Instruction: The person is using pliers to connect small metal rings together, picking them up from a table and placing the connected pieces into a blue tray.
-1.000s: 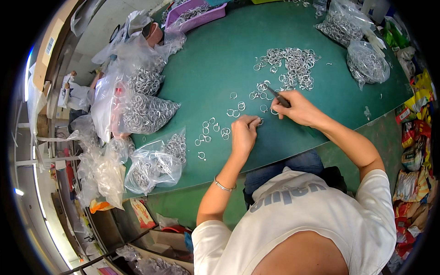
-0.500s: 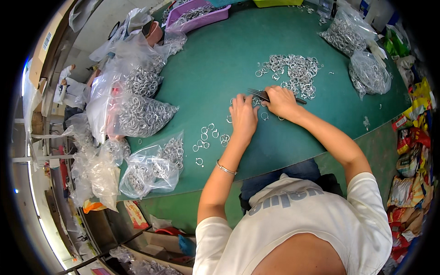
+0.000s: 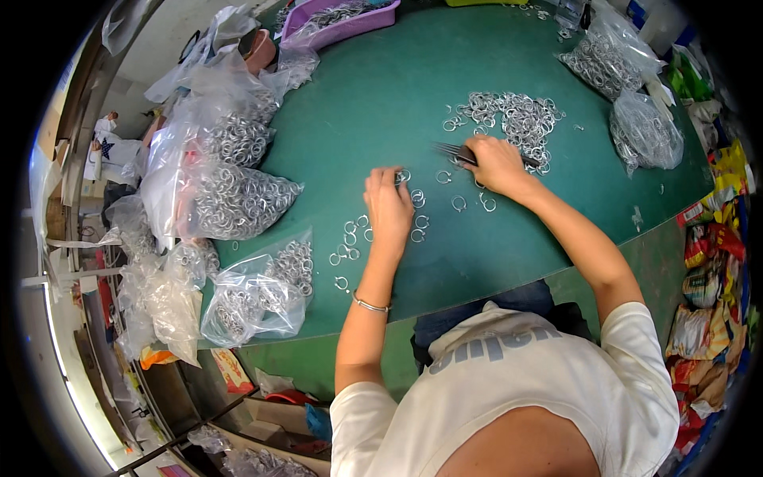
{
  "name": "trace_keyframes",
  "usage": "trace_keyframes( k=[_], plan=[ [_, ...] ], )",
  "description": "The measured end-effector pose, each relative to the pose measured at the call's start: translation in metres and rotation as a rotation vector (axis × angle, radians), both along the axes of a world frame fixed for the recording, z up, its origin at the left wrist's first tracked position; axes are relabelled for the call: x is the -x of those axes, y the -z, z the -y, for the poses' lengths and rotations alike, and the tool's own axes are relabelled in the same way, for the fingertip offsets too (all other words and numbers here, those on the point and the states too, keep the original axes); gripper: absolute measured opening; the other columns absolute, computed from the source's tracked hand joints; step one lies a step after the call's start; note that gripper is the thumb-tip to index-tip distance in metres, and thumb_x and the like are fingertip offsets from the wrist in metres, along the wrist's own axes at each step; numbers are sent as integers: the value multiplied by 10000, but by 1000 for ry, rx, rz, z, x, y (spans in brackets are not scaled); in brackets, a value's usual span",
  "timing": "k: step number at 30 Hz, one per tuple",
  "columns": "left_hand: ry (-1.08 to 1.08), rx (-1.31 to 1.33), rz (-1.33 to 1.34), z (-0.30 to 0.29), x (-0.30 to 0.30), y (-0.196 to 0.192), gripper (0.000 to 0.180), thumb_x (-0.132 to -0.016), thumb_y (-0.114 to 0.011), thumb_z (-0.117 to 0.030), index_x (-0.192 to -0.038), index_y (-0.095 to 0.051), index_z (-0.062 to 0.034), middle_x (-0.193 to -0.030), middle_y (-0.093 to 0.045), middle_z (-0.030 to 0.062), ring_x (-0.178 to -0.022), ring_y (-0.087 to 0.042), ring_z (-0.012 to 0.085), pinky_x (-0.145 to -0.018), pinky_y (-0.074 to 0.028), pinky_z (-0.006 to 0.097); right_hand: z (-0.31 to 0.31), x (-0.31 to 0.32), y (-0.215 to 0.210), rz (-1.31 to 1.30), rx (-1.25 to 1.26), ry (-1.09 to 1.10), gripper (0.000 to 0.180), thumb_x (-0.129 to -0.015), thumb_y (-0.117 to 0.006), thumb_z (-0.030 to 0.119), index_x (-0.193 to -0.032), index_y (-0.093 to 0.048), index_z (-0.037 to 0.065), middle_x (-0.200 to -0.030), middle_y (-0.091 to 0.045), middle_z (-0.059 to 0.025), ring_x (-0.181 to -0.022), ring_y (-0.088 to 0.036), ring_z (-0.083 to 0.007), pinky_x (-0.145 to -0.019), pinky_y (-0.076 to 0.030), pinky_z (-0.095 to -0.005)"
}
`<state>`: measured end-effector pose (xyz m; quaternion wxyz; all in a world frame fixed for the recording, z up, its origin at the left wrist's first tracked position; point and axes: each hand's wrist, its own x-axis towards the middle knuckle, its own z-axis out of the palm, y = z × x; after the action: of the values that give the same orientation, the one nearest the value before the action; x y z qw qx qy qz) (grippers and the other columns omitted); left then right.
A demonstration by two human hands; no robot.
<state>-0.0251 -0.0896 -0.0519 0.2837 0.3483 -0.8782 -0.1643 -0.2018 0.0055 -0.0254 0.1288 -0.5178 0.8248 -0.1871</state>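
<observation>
A fork [image 3: 465, 154] with a dark handle is gripped in my right hand [image 3: 494, 165], its tines pointing left just above the table. Beside that hand lies a pile of silvery metal rings [image 3: 531, 119] with small lugs. My left hand [image 3: 389, 208] is closed, fingers curled down and slightly blurred, with a metal ring [image 3: 404, 176] at its fingertips. Between my hands a few loose rings [image 3: 458, 203] lie on the green table [image 3: 373, 103]. More scattered rings [image 3: 350, 238] are left of my left wrist, which wears a bangle.
Clear plastic bags of rings [image 3: 238, 203] crowd the left side, with an open bag [image 3: 258, 298] near the front edge. A purple basket [image 3: 342, 30] stands at the far left. More filled bags [image 3: 645, 135] sit at the right, and colourful packages [image 3: 703, 278] line the right edge.
My left hand has moved left, away from the fork, with a ring at its fingertips. My right hand has shifted slightly right with the fork. Rings once under my left hand now show.
</observation>
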Motion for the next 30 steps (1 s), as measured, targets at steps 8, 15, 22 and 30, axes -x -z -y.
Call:
trace_keyframes(
  k=[8, 15, 22, 30],
  plan=[
    [336, -663, -316, -35, 37, -17, 314, -761, -631, -80, -1055, -558, 5, -1012, -567, 154, -876, -566, 201, -679, -451, 301, -24, 15, -13, 910, 165, -39, 111, -785, -624, 114, -749, -560, 30, -619, -488, 32, -575, -419, -49, -500, -328, -222],
    [298, -1111, -533, -48, 31, -34, 161, -796, -609, -27, -932, -610, 60, -995, -611, 95, -848, -600, 156, -745, -450, 228, -39, 5, -31, 1008, 172, 85, 103, -814, -593, 121, -816, -564, 22, -699, -579, -13, -596, -460, -40, -516, -348, -196],
    [377, -381, -336, -67, 18, -43, 132, -806, -605, -54, -913, -635, 16, -986, -596, 73, -843, -570, 126, -744, -455, 237, -50, -8, -18, 960, 433, 15, 128, -836, -578, 152, -819, -544, 29, -706, -563, -16, -550, -419, -40, -492, -320, -190],
    [222, -1021, -656, -76, 20, -52, 107, -778, -618, 7, -878, -628, 46, -914, -597, 55, -802, -558, 87, -708, -450, 203, -63, -24, -36, 1066, 376, 56, 138, -827, -590, 152, -826, -543, 22, -684, -497, 1, -561, -418, -65, -523, -344, -225]
  ],
)
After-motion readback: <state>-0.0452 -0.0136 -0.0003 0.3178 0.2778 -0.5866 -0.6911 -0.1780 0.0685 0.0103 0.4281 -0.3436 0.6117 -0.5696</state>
